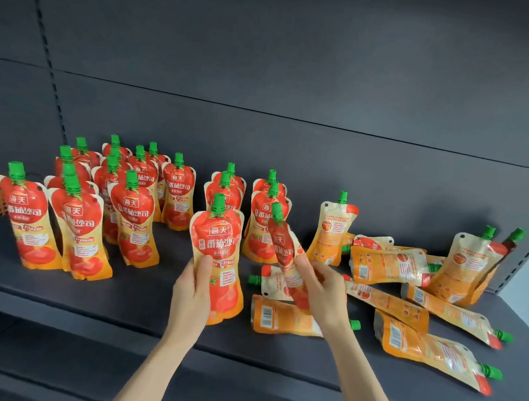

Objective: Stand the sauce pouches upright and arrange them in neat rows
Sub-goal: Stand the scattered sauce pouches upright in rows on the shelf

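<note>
Arms outstretched: left grip [192,289] holds an upright pouch [218,244], thumb in front; right grip [324,290] pinches a tilted pouch [283,245]

Head view — down onto shelf [144,292].

Front pouch [215,253], in left hand [193,284]: red badge reads "海天", with "番茄沙司" in white below it. Same two lines on the standing pouches [130,219] at left and far. Tilted pouch [283,248], in right hand [320,285]: same label, skewed, only partly legible. Lying pouches [283,319] at right show barcodes. Digits and small print are too blurred to read.
</note>
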Demonstrator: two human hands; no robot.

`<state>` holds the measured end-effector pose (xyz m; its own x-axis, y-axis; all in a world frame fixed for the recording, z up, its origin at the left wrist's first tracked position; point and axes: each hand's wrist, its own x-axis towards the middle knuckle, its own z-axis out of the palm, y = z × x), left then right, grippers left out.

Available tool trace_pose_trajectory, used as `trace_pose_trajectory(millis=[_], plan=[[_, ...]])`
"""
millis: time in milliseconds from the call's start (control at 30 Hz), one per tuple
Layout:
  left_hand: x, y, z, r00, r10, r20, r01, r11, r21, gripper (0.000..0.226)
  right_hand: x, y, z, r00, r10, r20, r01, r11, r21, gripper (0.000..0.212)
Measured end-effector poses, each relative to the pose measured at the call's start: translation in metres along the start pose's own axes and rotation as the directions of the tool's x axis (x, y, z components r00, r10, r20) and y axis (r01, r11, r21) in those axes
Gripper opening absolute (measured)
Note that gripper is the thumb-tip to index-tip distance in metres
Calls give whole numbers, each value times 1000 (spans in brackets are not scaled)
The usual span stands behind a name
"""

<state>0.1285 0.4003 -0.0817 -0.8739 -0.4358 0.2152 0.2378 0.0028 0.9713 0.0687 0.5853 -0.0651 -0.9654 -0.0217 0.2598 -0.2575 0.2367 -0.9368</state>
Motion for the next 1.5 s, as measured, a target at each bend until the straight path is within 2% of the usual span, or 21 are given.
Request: trace_pose_trajectory(millis=[100,267,367,433,567,700,900,1033,1167,1333,1500], plan=[[11,13,-9,999,-1,49,1,1000,-11,15,0,-14,19,981,162,103,-181,959,217,29],[29,24,-34,992,-2,127,4,1000,-12,13,0,-26,72,960,198,196,-258,898,356,35],[44,23,-57,987,-33,160,32,999,10,7,-2,-27,97,961,193,198,-241,935,261,42],[55,21,-74,979,-33,202,22,998,54,9,-4,-28,110,968,187,167,-225,942,248,35],[76,6,-105,955,-12,298,-16,996,92,20,-8,-25,131,996,74,54,-85,969,231,23],[82,-10,-116,926,19,378,-66,991,112,25,-9,-17,143,1000,24,-1,-23,983,182,31],[87,-19,-119,907,70,415,-120,988,98,23,-9,-11,147,999,-4,-53,13,985,170,36],[86,-26,-122,883,44,467,-100,990,96,30,-9,-9,144,999,-14,-32,17,996,90,39],[82,-40,-127,918,72,390,-196,938,287,51,-12,-4,147,1000,-13,-10,12,997,-74,46],[81,-46,-127,950,99,297,-188,940,286,57,-13,0,156,996,-21,-82,13,995,-102,57],[80,-47,-129,951,120,284,-214,920,328,61,-14,-2,165,995,-25,-98,11,990,-142,52]])
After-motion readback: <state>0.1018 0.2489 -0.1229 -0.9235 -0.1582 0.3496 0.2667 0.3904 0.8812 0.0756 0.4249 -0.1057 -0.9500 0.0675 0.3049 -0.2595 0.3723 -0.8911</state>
